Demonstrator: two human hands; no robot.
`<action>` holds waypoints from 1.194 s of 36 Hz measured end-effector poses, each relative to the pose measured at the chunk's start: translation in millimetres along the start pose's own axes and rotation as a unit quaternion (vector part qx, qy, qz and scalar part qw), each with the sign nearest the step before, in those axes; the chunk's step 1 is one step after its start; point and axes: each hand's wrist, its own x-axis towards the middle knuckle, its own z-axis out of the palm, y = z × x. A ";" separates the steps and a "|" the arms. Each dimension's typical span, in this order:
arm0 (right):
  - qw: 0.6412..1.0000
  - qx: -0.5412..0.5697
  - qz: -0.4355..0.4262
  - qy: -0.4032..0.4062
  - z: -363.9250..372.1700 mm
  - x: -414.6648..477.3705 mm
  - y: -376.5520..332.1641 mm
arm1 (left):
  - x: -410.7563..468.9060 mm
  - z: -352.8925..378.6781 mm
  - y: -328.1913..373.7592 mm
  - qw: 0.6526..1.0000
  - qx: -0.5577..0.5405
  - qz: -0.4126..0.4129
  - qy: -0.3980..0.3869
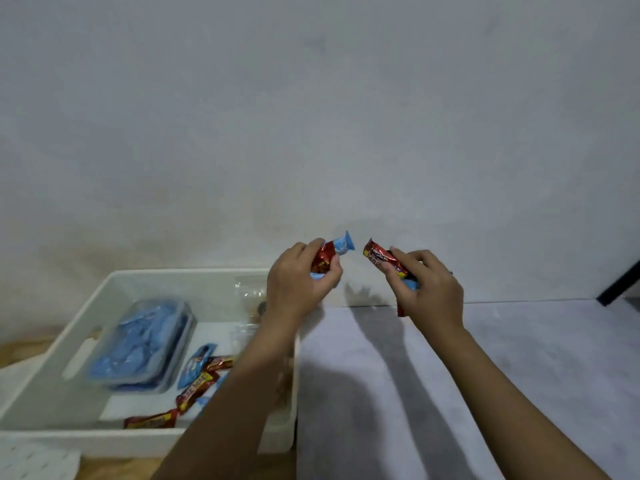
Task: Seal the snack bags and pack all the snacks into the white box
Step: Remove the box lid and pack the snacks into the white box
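The left hand (303, 282) grips red and blue snack packets (332, 254) above the white box's (104, 441) far right corner. The right hand (427, 289) clasps red snack bars (382, 258) to the right, above the grey table (519, 358).

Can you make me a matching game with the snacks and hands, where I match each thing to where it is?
Things:
1. left hand
2. right hand
3. blue pack
4. white box

Places:
A. lying inside the box
B. holding red and blue snacks above the box's right edge
C. holding red and blue snacks above the grey mat
D. left of the grey mat

Pairs: 1-B, 2-C, 3-A, 4-D
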 end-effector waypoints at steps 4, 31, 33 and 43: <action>0.999 0.014 0.034 -0.034 26.3 -21.0 -71.6 | -17.1 -60.3 -41.2 0.999 0.027 -0.022 -0.017; 0.905 -0.025 0.036 -0.424 130.8 -97.1 -255.6 | -124.6 -209.2 -201.0 0.926 0.202 -0.201 -0.248; 0.909 -0.045 0.000 -0.415 136.0 -92.6 -279.1 | -123.4 -232.4 -209.1 0.931 0.200 -0.206 -0.226; 0.916 -0.021 -0.061 -0.395 204.1 -96.6 -443.9 | -139.4 -372.9 -328.0 0.914 0.233 -0.267 -0.195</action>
